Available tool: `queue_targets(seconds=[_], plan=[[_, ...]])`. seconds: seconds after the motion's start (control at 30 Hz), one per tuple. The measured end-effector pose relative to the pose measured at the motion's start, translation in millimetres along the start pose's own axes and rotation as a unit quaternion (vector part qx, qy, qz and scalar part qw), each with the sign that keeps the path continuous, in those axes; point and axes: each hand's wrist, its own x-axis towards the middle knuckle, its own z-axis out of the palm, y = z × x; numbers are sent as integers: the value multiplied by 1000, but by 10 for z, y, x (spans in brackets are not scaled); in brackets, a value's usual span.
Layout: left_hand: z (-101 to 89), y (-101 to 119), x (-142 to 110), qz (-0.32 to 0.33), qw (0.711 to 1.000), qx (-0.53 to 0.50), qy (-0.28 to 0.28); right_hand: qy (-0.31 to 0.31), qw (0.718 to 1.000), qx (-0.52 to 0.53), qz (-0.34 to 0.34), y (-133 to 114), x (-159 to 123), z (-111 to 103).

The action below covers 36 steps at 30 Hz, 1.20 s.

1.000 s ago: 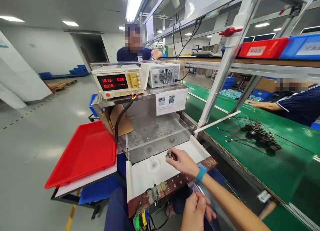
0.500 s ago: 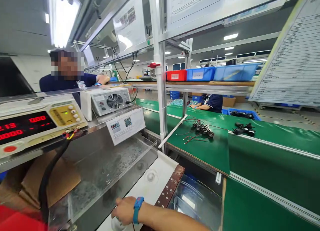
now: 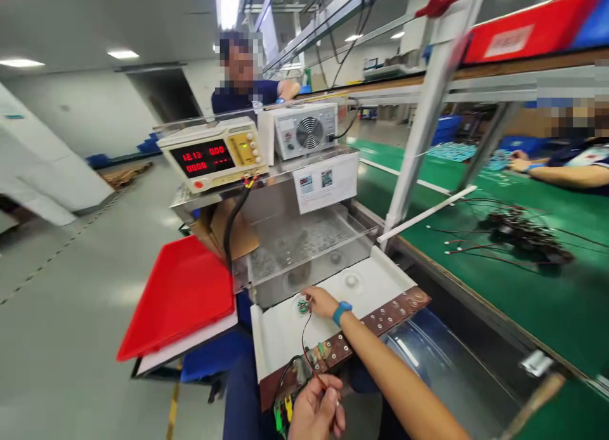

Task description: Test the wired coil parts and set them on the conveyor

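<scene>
Lying under the right hand [image 3: 323, 300], the small coil [image 3: 303, 306] touches its fingertips.

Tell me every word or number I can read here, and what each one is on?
"12.13": red digits, top left of the display on the beige power supply.
"0.00": red digits, top right of that display.
"0000": red digits on its lower row.
White card hanging from the steel shelf: two small photos and print, too small to read.
White label on the red bin: blurred, unreadable.
Fan unit: front markings too small to read.
</scene>
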Motion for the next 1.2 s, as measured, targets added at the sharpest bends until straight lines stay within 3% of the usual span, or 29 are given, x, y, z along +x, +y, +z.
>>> queue_targets(seconds=[0.17, 0.3, 0.47, 0.73, 0.97, 1.2], plan=[[-111, 636, 99, 62, 994, -37, 83, -38, 998, -42, -10, -74, -66, 47], [-204, 832, 275, 91, 990, -21, 109, -40, 995, -86, 16, -200, -55, 8], [-243, 824, 471, 110, 986, 9, 128, -34, 996, -86, -9, -219, -25, -1], [-244, 733, 540, 103, 984, 16, 148, -42, 995, -62, -62, -133, -30, 75], [-256, 658, 649, 117, 982, 46, 144, -32, 995, -95, -9, -181, -10, 36], [-160, 550, 787, 146, 973, 147, 105, -39, 994, -105, 13, -199, -1, 18]])
